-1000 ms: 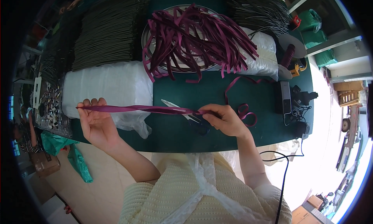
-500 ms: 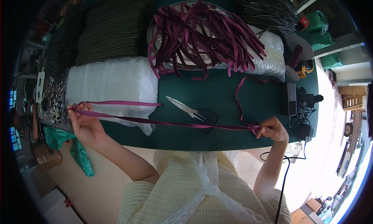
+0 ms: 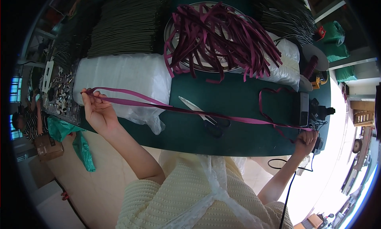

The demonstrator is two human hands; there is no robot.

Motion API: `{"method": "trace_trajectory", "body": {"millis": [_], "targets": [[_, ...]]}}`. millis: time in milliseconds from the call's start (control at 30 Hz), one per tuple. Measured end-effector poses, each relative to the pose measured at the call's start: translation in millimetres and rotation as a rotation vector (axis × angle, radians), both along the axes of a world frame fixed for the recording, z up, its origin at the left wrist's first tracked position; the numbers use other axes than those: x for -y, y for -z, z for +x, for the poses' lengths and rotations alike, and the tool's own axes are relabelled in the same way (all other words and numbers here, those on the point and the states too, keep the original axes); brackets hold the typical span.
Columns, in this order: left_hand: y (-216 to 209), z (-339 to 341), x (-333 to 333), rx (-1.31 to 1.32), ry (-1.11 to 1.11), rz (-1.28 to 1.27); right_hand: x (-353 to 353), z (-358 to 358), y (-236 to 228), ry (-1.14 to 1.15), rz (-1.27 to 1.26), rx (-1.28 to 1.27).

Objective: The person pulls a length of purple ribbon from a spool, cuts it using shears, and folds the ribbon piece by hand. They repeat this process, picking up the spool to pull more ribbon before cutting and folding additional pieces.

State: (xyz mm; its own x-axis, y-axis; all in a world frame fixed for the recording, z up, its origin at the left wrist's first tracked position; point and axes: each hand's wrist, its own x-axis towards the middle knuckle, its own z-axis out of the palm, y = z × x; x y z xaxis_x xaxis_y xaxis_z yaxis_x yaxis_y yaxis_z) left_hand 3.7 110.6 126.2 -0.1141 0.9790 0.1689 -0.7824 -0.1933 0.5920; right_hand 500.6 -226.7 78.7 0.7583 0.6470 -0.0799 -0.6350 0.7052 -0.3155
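Observation:
A long purple ribbon (image 3: 190, 111) is stretched between my two hands, over the front of the green table. My left hand (image 3: 99, 110) pinches it at the far left, where the ribbon folds back and a second strand runs to the right. At the right, my right hand (image 3: 306, 141) closes on the ribbon near the table edge. From there a loose length loops up and away toward the spool. Under the taut ribbon lies a pair of scissors (image 3: 204, 116) with dark handles, its blades pointing to the far left.
A round metal tray (image 3: 168, 33) heaped with cut purple ribbons (image 3: 218, 38) stands behind. White plastic-wrapped bundles (image 3: 125, 76) flank it, with dark green stems (image 3: 123, 24) beyond. Right are a ribbon spool (image 3: 311, 66) and a small grey box-shaped device (image 3: 304, 108). Another person (image 3: 33, 118) is far left.
My right hand has moved right, toward the table's right end, drawing the ribbon longer. The left hand keeps its pinch on the fold. The whole view has shifted slightly.

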Motion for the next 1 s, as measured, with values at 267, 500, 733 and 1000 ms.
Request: {"method": "trace_trajectory", "body": {"millis": [267, 500, 733, 1000], "targets": [[-30, 58, 31, -0.308, -0.073, 0.092, -35, -28, -35, 0.496, -1.863, 1.576], [-42, 113, 61, -0.573, 0.151, 0.264, -157, -151, -65, -0.214, -0.652, 1.555], [-37, 135, 75, -0.652, 0.114, 0.295, -202, -218, -83, -0.470, -0.221, 1.400], [-37, 140, 74, -0.585, 0.096, 0.255, -199, -227, -76, -0.766, -0.226, 0.950]]}}
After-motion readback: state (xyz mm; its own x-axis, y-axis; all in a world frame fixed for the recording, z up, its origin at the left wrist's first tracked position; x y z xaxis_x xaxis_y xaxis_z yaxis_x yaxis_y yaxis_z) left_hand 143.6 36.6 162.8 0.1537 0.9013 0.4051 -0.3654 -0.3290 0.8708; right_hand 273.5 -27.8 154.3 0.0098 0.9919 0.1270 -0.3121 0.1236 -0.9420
